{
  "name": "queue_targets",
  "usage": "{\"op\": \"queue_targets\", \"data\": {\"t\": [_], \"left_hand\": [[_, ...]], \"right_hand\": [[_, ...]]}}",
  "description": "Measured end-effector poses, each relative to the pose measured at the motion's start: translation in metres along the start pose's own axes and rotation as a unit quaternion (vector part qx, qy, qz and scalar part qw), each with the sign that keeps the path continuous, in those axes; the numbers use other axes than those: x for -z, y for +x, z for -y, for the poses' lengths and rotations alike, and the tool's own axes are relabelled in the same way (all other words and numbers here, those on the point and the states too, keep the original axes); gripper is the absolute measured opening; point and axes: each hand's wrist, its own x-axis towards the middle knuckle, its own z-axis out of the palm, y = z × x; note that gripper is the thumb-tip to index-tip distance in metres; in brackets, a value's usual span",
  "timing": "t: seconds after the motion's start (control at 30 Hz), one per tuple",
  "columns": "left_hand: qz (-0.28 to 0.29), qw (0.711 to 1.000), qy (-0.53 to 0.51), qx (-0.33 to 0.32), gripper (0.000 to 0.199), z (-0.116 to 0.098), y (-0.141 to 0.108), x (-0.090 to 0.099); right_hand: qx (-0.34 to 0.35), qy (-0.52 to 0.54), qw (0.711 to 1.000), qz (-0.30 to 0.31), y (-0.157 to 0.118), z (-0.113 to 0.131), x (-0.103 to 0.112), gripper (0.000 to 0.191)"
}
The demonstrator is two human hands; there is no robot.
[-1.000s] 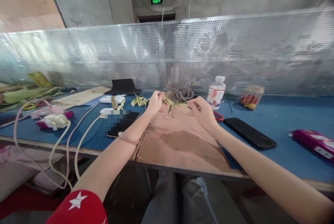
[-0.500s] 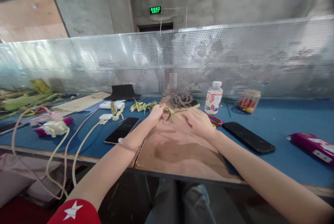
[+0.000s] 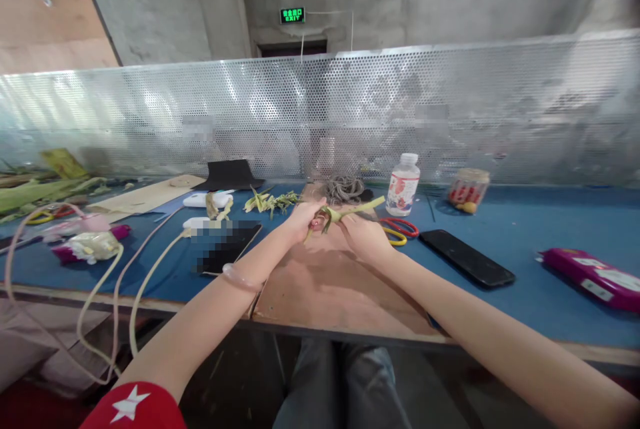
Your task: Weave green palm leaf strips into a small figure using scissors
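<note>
- Green strip (image 3: 371, 205): held between both hands, above the brown board (image 3: 345, 299) on the blue surface (image 3: 530, 226); its pale end sticks out past the right hand.
- Left hand (image 3: 304, 217): fingers pinching the darker, curled part of the strip. Judgement: keep this grip steady but light, as a hard squeeze could crease or split the fibre.
- Right hand (image 3: 364, 232): fingers bent at the strip, close to the left ones; cannot tell whether they pinch or only press it.
- Judgement: work with short, even moves near the left grip; a sharp tug may tear the strip or loosen the curl.
- Scissors (image 3: 412, 229): lie just beside the right hand; best to keep the wrist off the handles.
- Grey cord coil (image 3: 344, 189): beyond the hands; keep the loose end from snagging on it.
</note>
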Motion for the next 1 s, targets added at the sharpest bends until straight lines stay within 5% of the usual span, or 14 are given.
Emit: {"op": "queue_targets", "data": {"t": [0.2,0.4,0.53,0.7,1.0], "left_hand": [[0.006,0.999,0.032,-0.007,0.026,-0.001,0.001,0.001],[-0.069,0.988,0.112,-0.086,0.019,-0.001,0.003,0.008],[-0.149,0.953,0.22,-0.142,0.021,-0.003,0.004,0.014],[-0.226,0.913,0.297,-0.164,0.024,-0.005,0.007,0.021],[-0.289,0.905,0.264,-0.169,0.029,-0.005,0.013,0.027]], "right_hand": [[-0.019,0.039,0.999,0.003,0.0,-0.002,-0.001,0.029],[0.018,0.195,0.98,-0.036,0.001,-0.001,0.008,0.024],[0.041,0.26,0.964,-0.025,0.001,0.001,0.015,0.024],[0.075,0.226,0.971,-0.014,0.0,0.0,0.01,0.023],[0.081,0.129,0.988,0.024,-0.006,-0.001,0.011,0.025]]}}
